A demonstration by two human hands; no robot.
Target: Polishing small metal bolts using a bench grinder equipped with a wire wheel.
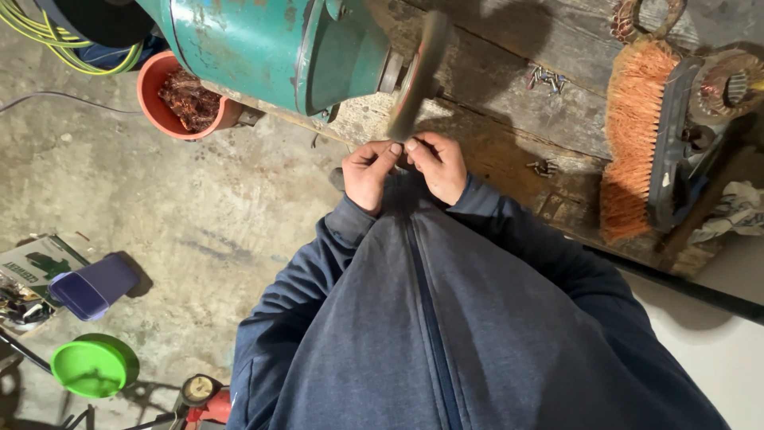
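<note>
A teal bench grinder [286, 48] stands on a worn wooden bench [509, 103], its wheel [418, 76] blurred as if spinning. My left hand [368, 171] and my right hand [438, 163] are close together just below the wheel's lower edge, fingertips pinched on a small part [400, 149] that is mostly hidden by the fingers. The part sits right at the wheel's rim. Both arms wear a dark blue zipped sweatshirt.
An orange-bristled brush [633, 135] and copper-wound parts [728, 84] lie on the bench at right, with small screws [545, 78] nearby. On the concrete floor stand an orange bucket of copper scrap [187, 99], a purple container [91, 288] and a green lid [91, 366].
</note>
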